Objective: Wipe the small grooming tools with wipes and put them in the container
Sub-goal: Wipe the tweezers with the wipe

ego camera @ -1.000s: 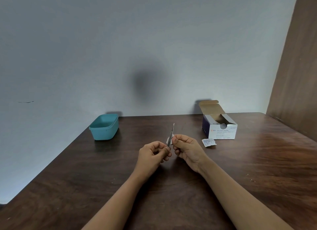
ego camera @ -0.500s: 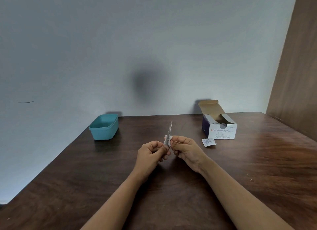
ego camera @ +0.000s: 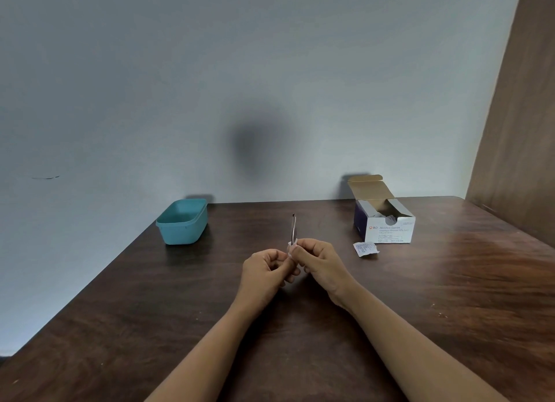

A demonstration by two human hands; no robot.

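A slim metal grooming tool (ego camera: 292, 228) is held above the middle of the worktop (ego camera: 450, 296), between the two hands. Its upper part rises clear of the fingertips, while its lower end is hidden behind them. A small white wipe (ego camera: 291, 247) is wrapped round the tool where it leaves the fingers. The wipe is pinched against the tool by the thumb and forefinger of the right hand (ego camera: 320, 263). The fingers of the left hand (ego camera: 264, 270) are curled in just beside the right hand, and the tool's lower end appears to be gripped there.

The tool's long axis is kept nearly upright, with the tip pointed up and slightly away from the person.

A teal container (ego camera: 182, 225) is set at the far left of the worktop by the wall, well apart from the hands, open side up; only its inner walls are seen. At the far right an alcohol swab box (ego camera: 389, 232) is stood with its lid flap raised, and packets are seen inside. A torn sachet (ego camera: 365, 248) is laid just in front of the box.
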